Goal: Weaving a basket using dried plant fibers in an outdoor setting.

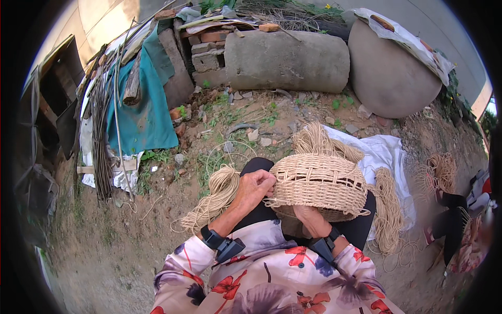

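A woven basket (319,183) of pale twisted straw cord rests on its side across my lap, with a row of open gaps in its wall. My left hand (256,186) is closed in a pinch at the basket's left edge; what lies between the fingertips is too small to make out. From below, my right hand (308,215) reaches into the basket's lower side, and the wall hides its fingers. Beside my left forearm lies a coil of the same cord (217,196). Loose loops of cord arc above that coil.
More cord bundles (387,212) lie to the right, partly on a white sheet (384,152). Another person (455,225) sits at far right near a cord heap (442,170). Beyond are a concrete cylinder (287,60), a round slab (392,73) and a teal cloth (141,115).
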A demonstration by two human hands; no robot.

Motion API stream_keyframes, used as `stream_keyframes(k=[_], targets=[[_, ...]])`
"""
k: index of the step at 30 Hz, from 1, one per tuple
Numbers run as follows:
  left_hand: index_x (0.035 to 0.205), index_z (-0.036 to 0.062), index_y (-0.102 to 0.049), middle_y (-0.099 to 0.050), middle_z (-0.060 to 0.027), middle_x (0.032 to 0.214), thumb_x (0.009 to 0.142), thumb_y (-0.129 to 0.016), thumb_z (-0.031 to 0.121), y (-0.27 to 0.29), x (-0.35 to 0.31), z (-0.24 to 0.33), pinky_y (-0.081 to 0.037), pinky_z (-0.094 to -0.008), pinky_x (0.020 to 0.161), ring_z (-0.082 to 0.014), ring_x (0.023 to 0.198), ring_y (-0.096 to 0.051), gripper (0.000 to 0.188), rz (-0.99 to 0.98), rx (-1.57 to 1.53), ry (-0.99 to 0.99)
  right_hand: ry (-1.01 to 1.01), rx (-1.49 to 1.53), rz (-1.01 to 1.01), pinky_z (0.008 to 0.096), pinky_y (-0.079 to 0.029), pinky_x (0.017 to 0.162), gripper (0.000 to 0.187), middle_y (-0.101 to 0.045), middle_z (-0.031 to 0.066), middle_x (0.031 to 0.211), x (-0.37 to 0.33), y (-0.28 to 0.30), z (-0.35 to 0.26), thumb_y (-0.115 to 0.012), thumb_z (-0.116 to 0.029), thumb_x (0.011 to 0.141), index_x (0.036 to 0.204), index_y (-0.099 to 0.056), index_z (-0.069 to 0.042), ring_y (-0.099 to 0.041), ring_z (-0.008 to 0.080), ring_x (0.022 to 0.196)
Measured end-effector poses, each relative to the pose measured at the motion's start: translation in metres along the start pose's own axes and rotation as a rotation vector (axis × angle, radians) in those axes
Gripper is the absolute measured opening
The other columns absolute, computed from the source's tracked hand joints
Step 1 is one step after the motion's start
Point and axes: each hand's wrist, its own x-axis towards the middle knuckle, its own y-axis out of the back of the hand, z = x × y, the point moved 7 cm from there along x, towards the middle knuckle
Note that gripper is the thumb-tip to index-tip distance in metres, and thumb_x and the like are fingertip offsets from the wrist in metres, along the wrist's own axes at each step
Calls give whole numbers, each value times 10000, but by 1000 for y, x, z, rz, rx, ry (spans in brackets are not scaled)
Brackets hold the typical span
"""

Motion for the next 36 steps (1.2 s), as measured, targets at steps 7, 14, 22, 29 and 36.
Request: stream_keyframes(k=[7,14,22,29,36], targets=[[1037,-43,-657,-692,-73,907,957,-643,142,-2,-1,1,-587,-267,733,-133,783,-680,202,-16,-34,97,25,-40,-14,364,-428,1033,440,-534,40,1226,-9,-26,-26,-674,-281,953,1288,-485,-68,-499,168,1122],[1039,-51,-653,-692,-82,917,954,-637,108,-3,-3,4,-591,-268,738,-140,793,-685,181,-16,-38,97,5,3,32,357,-429,1031,437,-539,40,1234,-9,-49,-43,-664,-290,958,1288,-491,-62,-508,162,1128],[1034,-17,-640,-692,-68,898,920,-647,19,-1,-8,10,-590,-264,705,-117,771,-676,120,-21,92,-95,61,-42,21,358,-429,1038,431,-541,41,1250,-10,-58,-49,-666,-283,956,1292,-504,-66,-510,161,1147],[1015,12,-657,-695,-26,851,892,-656,9,1,-9,31,-549,-240,646,-63,721,-651,123,-109,345,-266,-4,72,-35,367,-419,1058,478,-543,47,1275,-8,-63,-53,-666,-346,951,1309,-501,-75,-514,169,1165],[914,40,-622,-591,-76,813,762,-668,-1,-13,-19,84,-507,-323,563,-195,599,-606,164,-86,777,-814,-49,-34,-108,372,-395,1097,476,-539,58,1321,-12,-53,-61,-620,-350,977,1337,-493,-66,-502,180,1221]])
